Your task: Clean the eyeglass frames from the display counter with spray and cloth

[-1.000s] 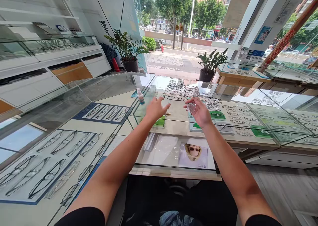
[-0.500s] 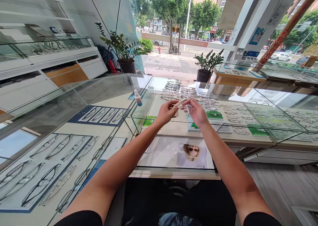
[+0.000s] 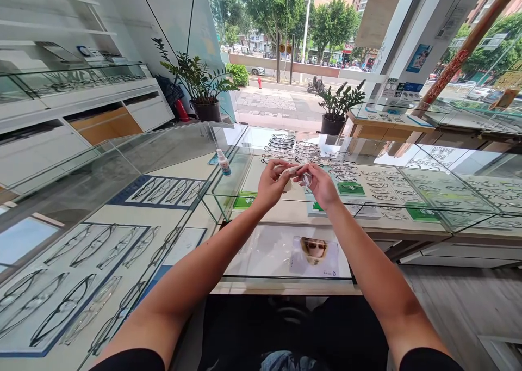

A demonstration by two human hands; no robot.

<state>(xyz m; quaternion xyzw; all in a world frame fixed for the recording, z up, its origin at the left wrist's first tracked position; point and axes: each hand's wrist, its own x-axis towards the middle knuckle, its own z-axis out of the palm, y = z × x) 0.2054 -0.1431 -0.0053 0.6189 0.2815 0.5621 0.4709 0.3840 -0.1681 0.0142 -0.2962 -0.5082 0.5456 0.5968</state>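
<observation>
Pinching pale cloth (image 3: 290, 171) in left hand (image 3: 269, 186), with fingers bent in. Holding clear piece (image 3: 305, 182) by fingertips of right hand (image 3: 324, 187) — lens-like, too small to tell more. Held above counter (image 3: 253, 287), close against cloth. Standing left of grip, well clear: bottle (image 3: 224, 163). Could slip from so light a hold and drop onto glass below; could bend or smear under uneven thumb pressure — likelier with cloth bunched. Could topple bottle with a wide left swing.
</observation>
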